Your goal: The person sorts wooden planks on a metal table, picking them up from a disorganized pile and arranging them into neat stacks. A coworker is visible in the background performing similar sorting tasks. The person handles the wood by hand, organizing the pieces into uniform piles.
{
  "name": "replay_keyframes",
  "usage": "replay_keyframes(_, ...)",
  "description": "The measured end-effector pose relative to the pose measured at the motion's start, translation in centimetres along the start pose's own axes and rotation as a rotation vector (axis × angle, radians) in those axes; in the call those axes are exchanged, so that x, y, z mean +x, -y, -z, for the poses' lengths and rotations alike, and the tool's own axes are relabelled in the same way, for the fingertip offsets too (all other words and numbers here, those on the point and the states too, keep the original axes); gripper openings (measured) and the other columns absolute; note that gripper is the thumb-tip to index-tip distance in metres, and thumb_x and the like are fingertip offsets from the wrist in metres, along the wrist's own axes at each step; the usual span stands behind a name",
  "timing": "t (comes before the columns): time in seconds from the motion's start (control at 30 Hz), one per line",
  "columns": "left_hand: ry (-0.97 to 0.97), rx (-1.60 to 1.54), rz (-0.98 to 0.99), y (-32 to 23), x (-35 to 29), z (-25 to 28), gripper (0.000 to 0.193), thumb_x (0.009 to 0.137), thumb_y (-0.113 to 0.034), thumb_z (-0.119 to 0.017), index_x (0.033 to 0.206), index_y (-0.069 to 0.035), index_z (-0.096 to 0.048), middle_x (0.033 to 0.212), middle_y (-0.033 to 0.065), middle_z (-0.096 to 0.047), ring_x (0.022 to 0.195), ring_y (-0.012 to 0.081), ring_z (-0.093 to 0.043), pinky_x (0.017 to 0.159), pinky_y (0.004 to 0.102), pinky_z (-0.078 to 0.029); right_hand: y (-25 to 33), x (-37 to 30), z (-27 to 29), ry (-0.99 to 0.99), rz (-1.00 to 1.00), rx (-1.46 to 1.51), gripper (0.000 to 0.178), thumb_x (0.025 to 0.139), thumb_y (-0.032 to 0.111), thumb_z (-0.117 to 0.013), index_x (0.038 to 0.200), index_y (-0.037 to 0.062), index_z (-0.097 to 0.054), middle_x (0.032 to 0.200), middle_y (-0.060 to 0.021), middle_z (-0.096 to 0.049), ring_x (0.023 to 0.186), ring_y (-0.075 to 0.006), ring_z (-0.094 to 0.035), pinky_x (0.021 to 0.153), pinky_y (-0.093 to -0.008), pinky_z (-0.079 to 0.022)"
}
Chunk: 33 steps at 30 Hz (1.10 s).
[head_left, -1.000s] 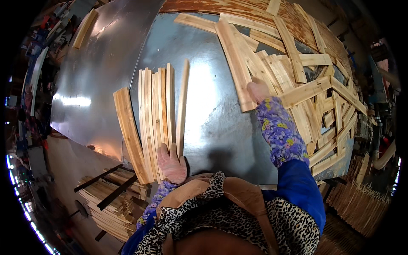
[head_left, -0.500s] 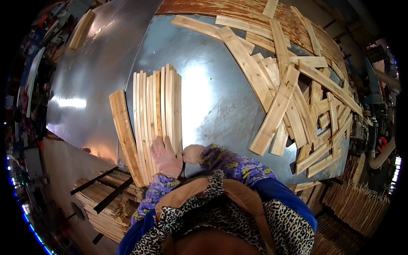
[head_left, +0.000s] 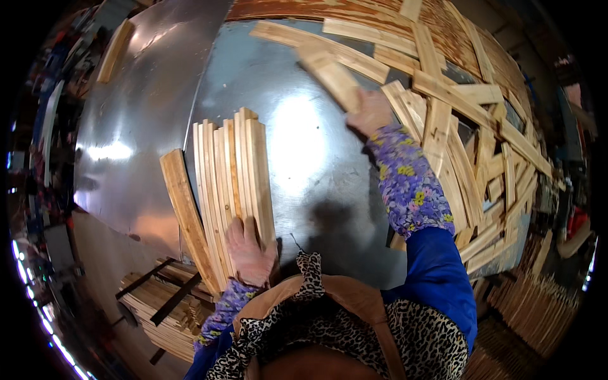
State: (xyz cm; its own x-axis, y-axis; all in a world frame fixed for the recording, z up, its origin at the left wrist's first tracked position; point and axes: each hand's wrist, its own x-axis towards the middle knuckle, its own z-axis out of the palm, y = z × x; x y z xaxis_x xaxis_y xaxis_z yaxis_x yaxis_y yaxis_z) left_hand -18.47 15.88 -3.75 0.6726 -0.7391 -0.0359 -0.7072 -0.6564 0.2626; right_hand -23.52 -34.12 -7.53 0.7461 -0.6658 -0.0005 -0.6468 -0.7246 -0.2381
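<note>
My left hand [head_left: 249, 253], in what looks like a pale pink glove, rests with its fingers stretched out on the near end of a row of wooden boards [head_left: 221, 171]. The boards stand close together on the metal tabletop, their far ends uneven. Out to the right, my right hand [head_left: 370, 113] grips the near end of a loose wooden board [head_left: 329, 73], which is blurred by motion. That board slants away to the far left, beside the heap of loose boards [head_left: 437, 133]. The right fingertips are partly hidden.
A single board [head_left: 183, 209] lies slanted just left of the row. Another board [head_left: 116, 50] lies at the far left of the metal table [head_left: 145, 114]. Stacked boards [head_left: 164, 310] sit on a rack below left, and more boards [head_left: 525, 310] are piled below right.
My right hand has moved from beside the row out to the heap and taken hold of a board, swinging it. My left hand stays on the row.
</note>
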Motion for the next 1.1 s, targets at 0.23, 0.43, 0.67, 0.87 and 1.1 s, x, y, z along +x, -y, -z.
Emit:
replay_keyframes(0.23, 0.311, 0.338, -0.474, -7.5, 16.9, 9.9, 0.090, 0.097, -0.040, -0.078, 0.171, -0.010, -0.036, 0.161, 0.0296, -0.052, 0.146, 0.0453, -0.056, 0.125, 0.0611, -0.043, 12.3, -10.1, 2.6, -0.225, 1.040, 0.276, 0.041, 0.079, 0.014, -0.074, 0.120, 0.0177, -0.072, 0.114, -0.0123, -0.068, 0.106, -0.0352, -0.066, 0.097, -0.0546, -0.053)
replay_keyframes(0.43, 0.629, -0.305, 0.300, -8.5, 16.4, 11.1, 0.071, 0.095, -0.023, -0.079, 0.159, -0.005, -0.054, 0.128, 0.0233, -0.077, 0.096, 0.0276, -0.079, 0.086, 0.0448, -0.068, 1.0, -17.4, 1.3, -0.325, -0.113, -0.069, 0.070, 0.081, 0.032, -0.086, 0.145, 0.0136, -0.066, 0.135, -0.0244, -0.066, 0.132, -0.0452, -0.058, 0.113, -0.0590, -0.047)
replay_keyframes(0.67, 0.561, -1.072, 0.471, 2.8, 8.1, 1.6, 0.059, 0.097, -0.021, -0.081, 0.143, 0.011, -0.066, 0.124, 0.0172, -0.077, 0.110, 0.0224, -0.073, 0.099, 0.0350, -0.059, -9.9, -24.7, 0.6, -0.110, -0.553, -0.114, 0.083, 0.088, 0.020, -0.076, 0.164, 0.0072, -0.046, 0.156, -0.0306, -0.056, 0.140, -0.0499, -0.056, 0.118, -0.0525, -0.047)
replay_keyframes(0.87, 0.367, -1.354, 0.593, 3.8, 6.7, 0.6, 0.063, 0.101, -0.020, -0.074, 0.152, 0.014, -0.057, 0.138, 0.0220, -0.073, 0.122, 0.0265, -0.071, 0.108, 0.0348, -0.055, 6.5, -21.7, 3.2, 0.073, -0.597, 0.720, 0.062, 0.099, 0.015, -0.063, 0.160, 0.0127, -0.054, 0.121, -0.0293, -0.074, 0.110, -0.0446, -0.074, 0.095, -0.0518, -0.059)
replay_keyframes(1.1, 0.198, -1.322, 0.455, 0.4, 10.2, 3.6, 0.064, 0.097, -0.012, -0.072, 0.155, 0.011, -0.057, 0.144, 0.0237, -0.069, 0.127, 0.0285, -0.069, 0.111, 0.0356, -0.054, 21.9, -21.6, -8.4, 0.530, -0.123, 0.781, 0.064, 0.109, 0.051, -0.060, 0.159, 0.0118, -0.058, 0.145, -0.0261, -0.070, 0.135, -0.0424, -0.067, 0.114, -0.0469, -0.052)
